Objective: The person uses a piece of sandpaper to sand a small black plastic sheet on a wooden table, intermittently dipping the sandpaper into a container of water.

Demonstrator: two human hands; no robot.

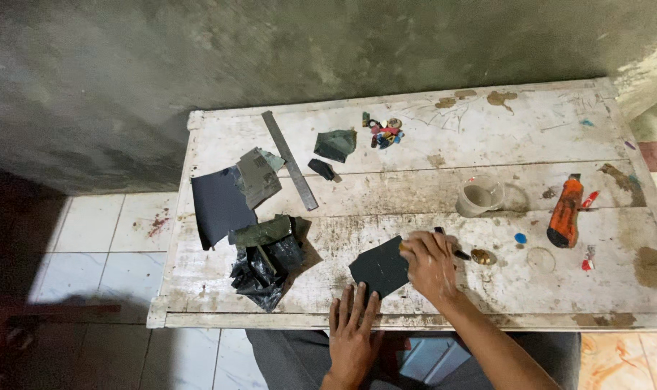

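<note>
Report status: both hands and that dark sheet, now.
Left hand flat on dark sheet. Right hand gripping black pen at sheet's edge. Small brass piece beside it.

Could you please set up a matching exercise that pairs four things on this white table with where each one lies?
Things:
1. metal ruler
2. orange utility knife
3. white cup
4. dark sheet

Places:
A. near the table's right end
B. under the left hand and right hand, at the front edge
C. slanting across the far left part of the table
D. just beyond the right hand, mid-table

Pairs: 1-C, 2-A, 3-D, 4-B
</note>
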